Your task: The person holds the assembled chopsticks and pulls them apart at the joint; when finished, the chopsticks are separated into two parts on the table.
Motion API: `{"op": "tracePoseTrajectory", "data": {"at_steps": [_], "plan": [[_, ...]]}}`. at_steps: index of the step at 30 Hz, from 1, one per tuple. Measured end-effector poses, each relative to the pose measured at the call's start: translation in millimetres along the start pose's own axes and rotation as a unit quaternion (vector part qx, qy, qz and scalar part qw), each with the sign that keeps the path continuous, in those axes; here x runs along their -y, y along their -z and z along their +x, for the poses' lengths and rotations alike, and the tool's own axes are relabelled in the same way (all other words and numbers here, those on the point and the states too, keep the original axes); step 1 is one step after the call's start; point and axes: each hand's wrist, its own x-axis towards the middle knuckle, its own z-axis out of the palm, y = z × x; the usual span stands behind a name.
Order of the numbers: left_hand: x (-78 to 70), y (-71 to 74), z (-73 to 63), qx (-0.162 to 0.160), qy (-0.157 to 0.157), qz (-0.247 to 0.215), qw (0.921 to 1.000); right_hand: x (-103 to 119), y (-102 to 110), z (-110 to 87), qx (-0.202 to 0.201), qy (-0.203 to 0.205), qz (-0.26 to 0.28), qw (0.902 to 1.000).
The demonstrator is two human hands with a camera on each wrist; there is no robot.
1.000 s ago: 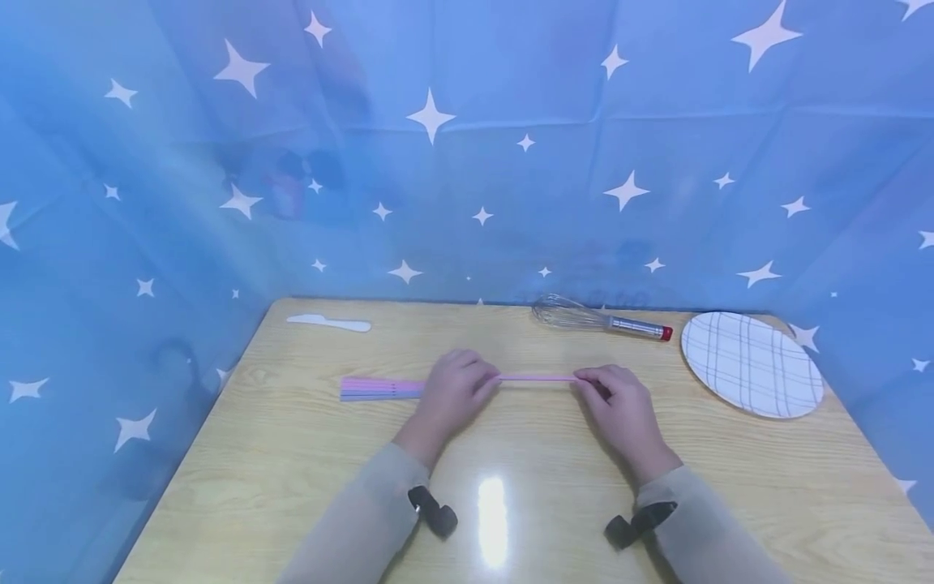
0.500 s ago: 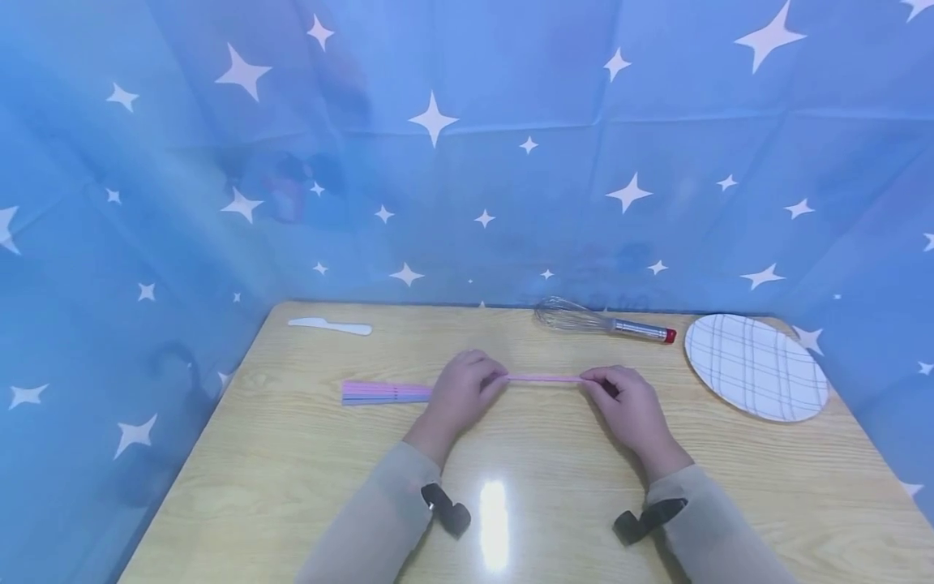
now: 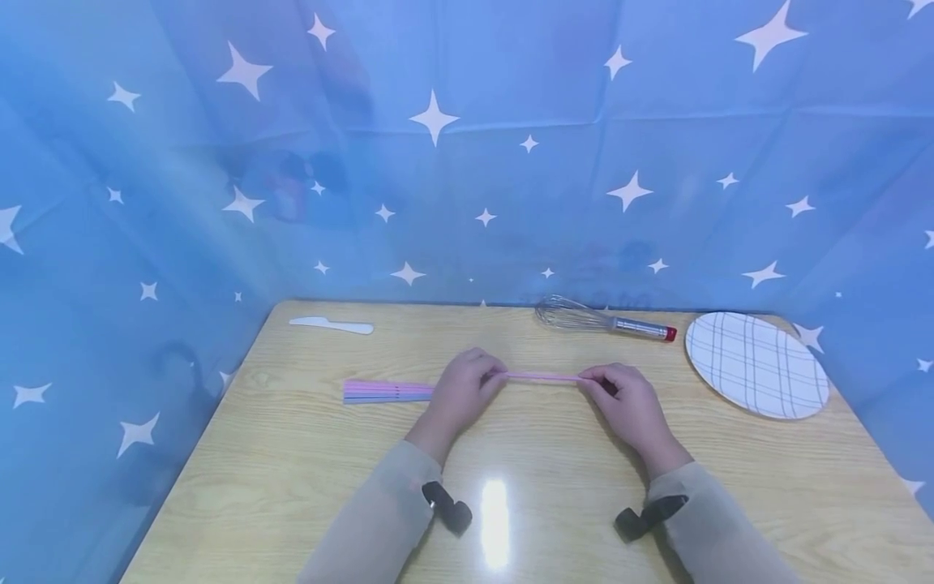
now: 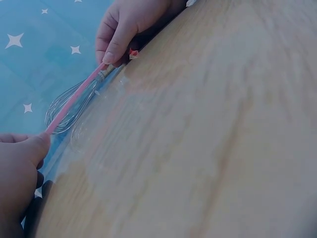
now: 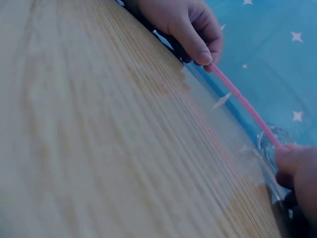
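A thin pink drinking straw (image 3: 543, 376) stretches level between my two hands, just over the table in the head view. My left hand (image 3: 463, 391) pinches one end between thumb and fingers. At the other end, my right hand (image 3: 629, 408) pinches it the same way. In the right wrist view the straw (image 5: 255, 116) shows a small ridged joint partway along. Left of my left hand lies a row of pink and bluish straws (image 3: 387, 392), its right end hidden behind that hand.
On the wooden table (image 3: 292, 487), a white plastic knife (image 3: 332, 325) lies at the back left. A wire whisk (image 3: 606, 319) with a red-tipped handle lies along the back edge. To the right is a white checked plate (image 3: 756, 365). Behind hangs a blue star-patterned cloth (image 3: 481, 170).
Both hands have shifted slightly to the right with the pink straw, mostly in the first half second. The grip at each end looks the same.
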Motion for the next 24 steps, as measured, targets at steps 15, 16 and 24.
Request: {"op": "tracePoseTrajectory", "data": {"at_steps": [15,16,24], "plan": [[-0.9,1.2,-2.6,-0.011,0.0,-0.017,0.9998,-2.8,-1.9,0.1,-0.002,-0.006,0.012,0.9999],[-0.9,1.4,-2.7,-0.012,0.0,-0.019,0.9998,-3.0,-2.3,0.2,-0.006,-0.005,0.012,0.9999],[-2.9,5.1,-2.5,-0.019,0.013,-0.043,0.9988,-2.8,0.4,0.1,-0.043,0.016,0.004,0.9989]]}}
